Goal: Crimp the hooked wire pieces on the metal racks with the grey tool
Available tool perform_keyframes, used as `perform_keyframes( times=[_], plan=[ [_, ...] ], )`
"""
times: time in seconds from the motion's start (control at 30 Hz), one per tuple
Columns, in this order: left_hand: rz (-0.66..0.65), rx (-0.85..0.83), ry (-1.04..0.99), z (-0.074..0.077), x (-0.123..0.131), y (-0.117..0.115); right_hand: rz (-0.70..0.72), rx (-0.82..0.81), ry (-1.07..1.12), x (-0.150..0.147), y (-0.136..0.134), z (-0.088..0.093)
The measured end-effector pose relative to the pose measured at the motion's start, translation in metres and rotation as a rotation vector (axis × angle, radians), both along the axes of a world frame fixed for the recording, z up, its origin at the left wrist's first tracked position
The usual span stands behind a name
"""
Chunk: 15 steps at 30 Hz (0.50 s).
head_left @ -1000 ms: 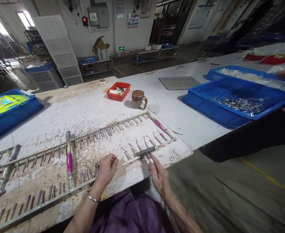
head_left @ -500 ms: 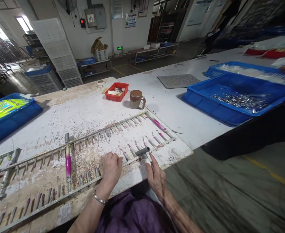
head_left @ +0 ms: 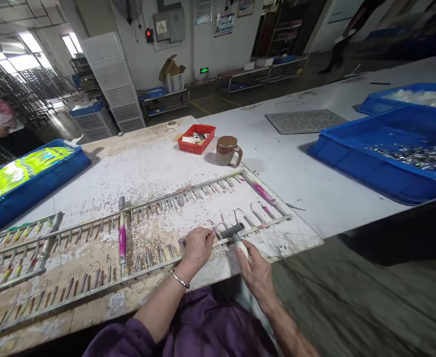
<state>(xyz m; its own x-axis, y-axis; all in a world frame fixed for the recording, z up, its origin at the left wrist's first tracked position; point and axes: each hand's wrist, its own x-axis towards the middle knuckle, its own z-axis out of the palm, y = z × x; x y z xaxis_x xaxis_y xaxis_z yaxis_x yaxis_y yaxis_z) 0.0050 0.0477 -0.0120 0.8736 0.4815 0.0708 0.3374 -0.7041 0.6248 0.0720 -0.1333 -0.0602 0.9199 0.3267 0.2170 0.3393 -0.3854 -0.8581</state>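
Two hands worked at the near edge of the white worktop (head_left: 314, 183). The left hand (head_left: 197, 248) had its fingers pinched narrow on one thin wire hook (head_left: 215, 229) that stood on the near rail of a long metal rack (head_left: 203, 187). The right hand (head_left: 257, 270) had its fingers wrapped around the pale handle of one small hammer (head_left: 233, 231). The hammer's grey head lay across the same rail, just beside the pinched hook.

More bent hooks stood along that rail to the right of the hammer, too fine to count surely. Two pink and purple bars crossed the rack: one bar (head_left: 122, 238) towards its left, and a second bar (head_left: 263, 191) at its far right end. A second rack (head_left: 13, 245) lay further left, its pins tipped in yellow and green.

Three blue crates stood on the worktop. One crate (head_left: 39, 181) at the left held yellow-green packets. Two were at the right: the nearer crate (head_left: 374, 163) held small silvery parts, and the farther crate (head_left: 379, 101) held pale ones. Behind the rack stood one red tray (head_left: 197, 145) and one brown mug (head_left: 226, 150), near each other but apart. One grey mat (head_left: 303, 120) lay further right.
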Motion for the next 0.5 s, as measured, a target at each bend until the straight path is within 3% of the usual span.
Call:
perform_keyframes(
  times=[0.2, 0.33, 0.5],
  plan=[
    [-0.043, -0.213, -0.096, -0.004, 0.000, 0.008, -0.173, 0.051, -0.016, -0.004, -0.015, 0.011],
    [-0.065, -0.340, -0.084, -0.005, 0.004, 0.014, -0.049, -0.002, -0.223, -0.008, -0.029, 0.011],
    [-0.154, -0.226, -0.084, -0.008, 0.008, 0.017, 0.082, -0.086, -0.354, -0.007, -0.032, 0.012]
  ],
)
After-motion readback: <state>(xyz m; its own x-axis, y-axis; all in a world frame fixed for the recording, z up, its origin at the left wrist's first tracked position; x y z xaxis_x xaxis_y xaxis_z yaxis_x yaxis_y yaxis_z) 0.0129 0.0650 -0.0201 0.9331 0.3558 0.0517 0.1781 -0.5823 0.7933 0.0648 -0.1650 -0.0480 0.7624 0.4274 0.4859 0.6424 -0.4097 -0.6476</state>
